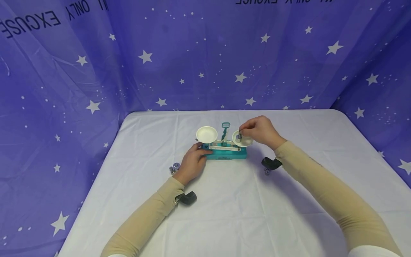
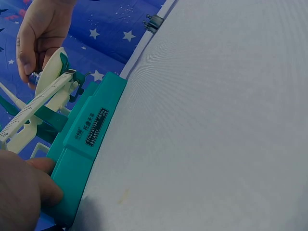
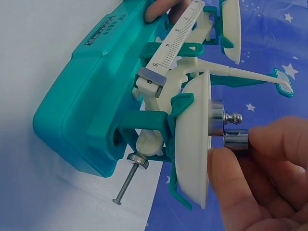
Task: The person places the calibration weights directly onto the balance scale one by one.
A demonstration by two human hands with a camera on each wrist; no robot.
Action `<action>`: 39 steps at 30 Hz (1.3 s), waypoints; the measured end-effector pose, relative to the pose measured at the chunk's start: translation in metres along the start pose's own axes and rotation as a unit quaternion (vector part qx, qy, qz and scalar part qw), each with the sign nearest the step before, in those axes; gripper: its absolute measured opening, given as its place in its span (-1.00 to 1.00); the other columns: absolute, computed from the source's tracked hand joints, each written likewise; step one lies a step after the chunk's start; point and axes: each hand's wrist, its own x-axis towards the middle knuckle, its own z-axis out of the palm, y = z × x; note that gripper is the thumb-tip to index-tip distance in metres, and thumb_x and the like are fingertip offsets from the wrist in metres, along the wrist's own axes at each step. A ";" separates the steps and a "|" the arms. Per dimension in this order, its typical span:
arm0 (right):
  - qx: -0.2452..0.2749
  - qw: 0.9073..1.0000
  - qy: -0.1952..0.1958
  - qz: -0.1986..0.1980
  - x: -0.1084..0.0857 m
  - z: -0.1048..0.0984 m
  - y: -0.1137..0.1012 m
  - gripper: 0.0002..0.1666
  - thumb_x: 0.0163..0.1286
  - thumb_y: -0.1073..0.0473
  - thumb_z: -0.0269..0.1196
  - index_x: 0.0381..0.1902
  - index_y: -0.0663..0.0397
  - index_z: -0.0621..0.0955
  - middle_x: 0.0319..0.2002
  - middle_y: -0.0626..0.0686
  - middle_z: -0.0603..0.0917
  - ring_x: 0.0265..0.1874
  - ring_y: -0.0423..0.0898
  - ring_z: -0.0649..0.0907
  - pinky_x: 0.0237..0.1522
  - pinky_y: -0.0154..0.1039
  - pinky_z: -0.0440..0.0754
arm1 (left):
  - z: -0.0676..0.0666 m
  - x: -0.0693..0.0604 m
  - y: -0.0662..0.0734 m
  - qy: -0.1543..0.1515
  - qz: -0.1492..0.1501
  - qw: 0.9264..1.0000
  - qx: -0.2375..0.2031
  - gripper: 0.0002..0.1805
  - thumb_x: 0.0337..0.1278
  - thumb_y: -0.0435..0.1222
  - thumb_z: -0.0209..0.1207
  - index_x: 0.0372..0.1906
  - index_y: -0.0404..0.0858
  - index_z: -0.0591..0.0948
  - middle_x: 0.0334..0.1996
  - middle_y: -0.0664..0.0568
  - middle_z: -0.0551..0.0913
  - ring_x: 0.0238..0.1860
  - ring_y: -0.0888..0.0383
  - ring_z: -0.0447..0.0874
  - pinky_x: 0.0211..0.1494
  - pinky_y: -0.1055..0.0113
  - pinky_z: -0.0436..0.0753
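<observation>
One balance (image 1: 221, 156), far half of the worktop (image 1: 224, 214); beam (image 1: 224, 147) dips toward 3 o'clock. Two pans: left pan (image 1: 207, 135) at 10 o'clock, right pan (image 1: 245, 143) at 2. Two weights there: standing weight (image 3: 216, 118) on the right pan, pinched weight (image 3: 236, 139) in the right hand (image 1: 261, 132), grip closed thumb to finger; can't tell if this one touches the pan. Left hand (image 1: 192, 160), 8 o'clock, has its grip round the balance's left end, thumb on the front. Looks partway: one weight placed, one in hand, others seemingly still to use. Spare weights (image 1: 176, 166) by the left wrist, 8 o'clock, two or three, partly hidden. Small metal bits (image 1: 267, 172) at 4 o'clock, count unclear. Starry curtain (image 1: 199, 53) at 12.
</observation>
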 end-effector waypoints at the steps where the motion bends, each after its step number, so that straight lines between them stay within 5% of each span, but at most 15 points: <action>1: -0.001 1.000 0.002 0.001 0.000 0.000 -0.001 -0.76 0.35 0.21 0.31 -0.11 0.17 0.80 -0.08 0.23 0.81 -0.09 0.07 0.73 -0.15 -0.23 0.71 | 0.000 0.000 0.000 0.000 0.000 1.000 0.000 -0.68 0.27 -0.48 0.09 -0.01 -0.29 0.77 0.30 -0.33 0.51 0.40 -0.24 0.49 0.47 -0.09 0.48; 39: -0.050 0.998 0.030 -0.019 0.005 0.013 -0.006 -0.83 0.26 0.32 0.34 -0.25 0.26 0.82 -0.27 0.23 0.83 -0.18 0.09 0.76 -0.16 -0.11 0.77 | 0.001 0.000 -0.002 -0.001 0.006 1.000 0.000 -0.67 0.26 -0.49 0.09 0.00 -0.30 0.76 0.29 -0.34 0.52 0.38 -0.24 0.50 0.44 -0.08 0.51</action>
